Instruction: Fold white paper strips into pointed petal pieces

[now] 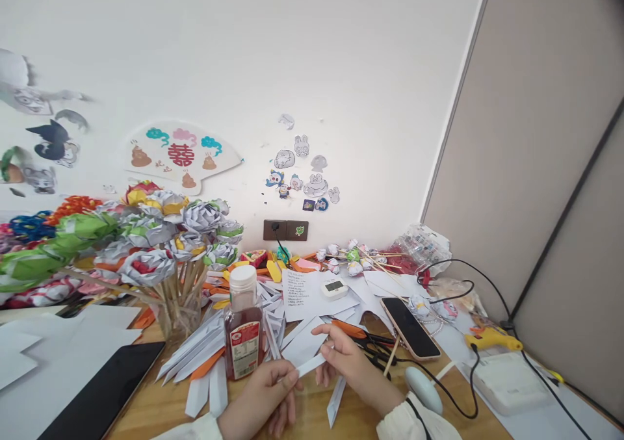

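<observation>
A narrow folded strip of white paper (pixel 311 364) stretches between my two hands, above the front of the wooden table. My left hand (pixel 268 391) pinches its lower left end between thumb and fingers. At the upper right end, my right hand (pixel 344 362) grips the strip with thumb and fingers, its index finger raised. Below my right hand lies another folded white paper piece (pixel 335 401). Just behind my left hand stands a bottle of dark reddish liquid (pixel 244 336) with a white cap. Folded white strips (pixel 195 346) are heaped to its left.
Paper flowers on sticks (pixel 151 264) fill a clear container at left, behind a dark tablet (pixel 104 391). A handwritten sheet (pixel 305 303), small white timer (pixel 335 288), phone (pixel 410 326) and yellow glue gun (pixel 493 338) with a black cable lie right. A wall rises behind.
</observation>
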Motion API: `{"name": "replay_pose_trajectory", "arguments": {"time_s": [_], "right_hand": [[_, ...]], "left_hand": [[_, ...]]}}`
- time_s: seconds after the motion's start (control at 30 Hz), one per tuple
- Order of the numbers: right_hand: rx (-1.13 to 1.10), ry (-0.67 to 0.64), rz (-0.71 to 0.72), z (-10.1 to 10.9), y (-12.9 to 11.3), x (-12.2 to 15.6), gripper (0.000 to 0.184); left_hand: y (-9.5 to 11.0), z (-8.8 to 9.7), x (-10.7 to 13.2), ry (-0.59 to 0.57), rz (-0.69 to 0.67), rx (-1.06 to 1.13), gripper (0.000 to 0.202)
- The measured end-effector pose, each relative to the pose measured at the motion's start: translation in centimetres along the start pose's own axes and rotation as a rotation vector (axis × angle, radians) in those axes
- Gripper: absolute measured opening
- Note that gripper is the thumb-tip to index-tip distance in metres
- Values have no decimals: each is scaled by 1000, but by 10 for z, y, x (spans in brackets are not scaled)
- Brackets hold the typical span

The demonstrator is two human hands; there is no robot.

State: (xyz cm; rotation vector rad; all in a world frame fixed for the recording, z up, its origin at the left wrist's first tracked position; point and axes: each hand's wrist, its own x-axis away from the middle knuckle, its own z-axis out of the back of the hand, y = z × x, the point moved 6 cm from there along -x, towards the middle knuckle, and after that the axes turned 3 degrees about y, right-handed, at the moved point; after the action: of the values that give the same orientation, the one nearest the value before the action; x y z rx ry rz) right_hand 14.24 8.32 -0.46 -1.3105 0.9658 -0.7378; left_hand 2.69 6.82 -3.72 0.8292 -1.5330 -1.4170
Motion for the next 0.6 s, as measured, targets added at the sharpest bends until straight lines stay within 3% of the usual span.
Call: {"name": "replay_pose_trajectory", "arguments": {"time_s": [0.1, 0.2, 0.3, 0.33, 0.4, 0.43, 0.5, 0.53, 0.6], "right_hand": [[36, 13, 16, 3, 6, -2, 35], [33, 55, 19, 10, 17, -6, 40], [39, 109, -2, 17, 30, -10, 43], [46, 105, -8, 17, 34, -11, 42], [46, 78, -20, 15, 38, -13, 42], [52, 73, -22, 14, 38, -13, 43], [77, 85, -25, 13, 38, -13, 42], [92, 97, -29, 12, 38, -13, 42], [122, 109, -44, 11, 38, -13, 44]], "left_hand": [[1, -3, 0, 7, 6, -94, 44], [17, 0, 12, -28, 0, -287, 40], [35, 20, 42, -192, 142, -571, 36], [46, 34, 53, -203, 120, -669, 36], [67, 71, 75, -108, 48, -808, 34], [70, 93, 87, -51, 105, -810, 35], [74, 144, 107, 234, 183, -854, 40], [79, 167, 117, 410, 149, -928, 38], [75, 196, 131, 581, 138, -1023, 36]]}}
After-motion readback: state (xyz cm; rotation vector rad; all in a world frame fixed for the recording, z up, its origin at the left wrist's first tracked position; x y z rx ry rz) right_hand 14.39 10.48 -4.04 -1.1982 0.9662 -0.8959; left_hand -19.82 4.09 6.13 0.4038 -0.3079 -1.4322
